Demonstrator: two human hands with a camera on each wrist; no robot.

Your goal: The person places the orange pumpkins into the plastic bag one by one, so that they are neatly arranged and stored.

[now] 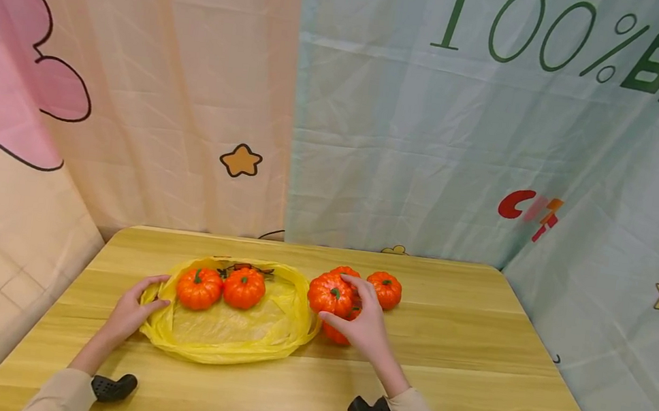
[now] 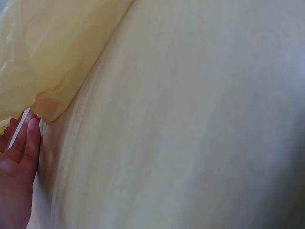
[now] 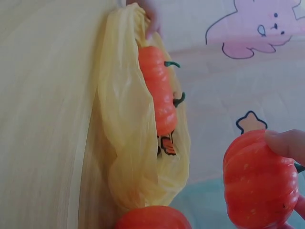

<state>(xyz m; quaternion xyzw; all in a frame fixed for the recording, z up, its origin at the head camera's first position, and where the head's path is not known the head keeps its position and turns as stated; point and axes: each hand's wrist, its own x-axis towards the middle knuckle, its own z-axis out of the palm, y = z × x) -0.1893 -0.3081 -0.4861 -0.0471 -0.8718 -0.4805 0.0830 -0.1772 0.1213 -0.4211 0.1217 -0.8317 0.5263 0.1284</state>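
Observation:
A yellow plastic bag (image 1: 225,350) lies spread on the table with its mouth wide open. Two orange-red toy pumpkins (image 1: 199,288) with green stems sit inside it, side by side. At the bag's left rim, my left hand (image 1: 129,315) holds the plastic between thumb and fingers. My right hand (image 1: 369,323) grips another pumpkin (image 3: 259,186) by its sides, just beyond the bag's right rim. In the right wrist view this pumpkin is raised off the table. Partly hidden behind it and the hand are more pumpkins (image 1: 335,334) on the table.
One pumpkin (image 1: 384,290) stands apart at the right of the group. A dark printed patch (image 1: 244,268) shows at the bag's back edge. The wooden table (image 1: 304,408) meets printed cloth curtains (image 1: 433,163) at its back and sides.

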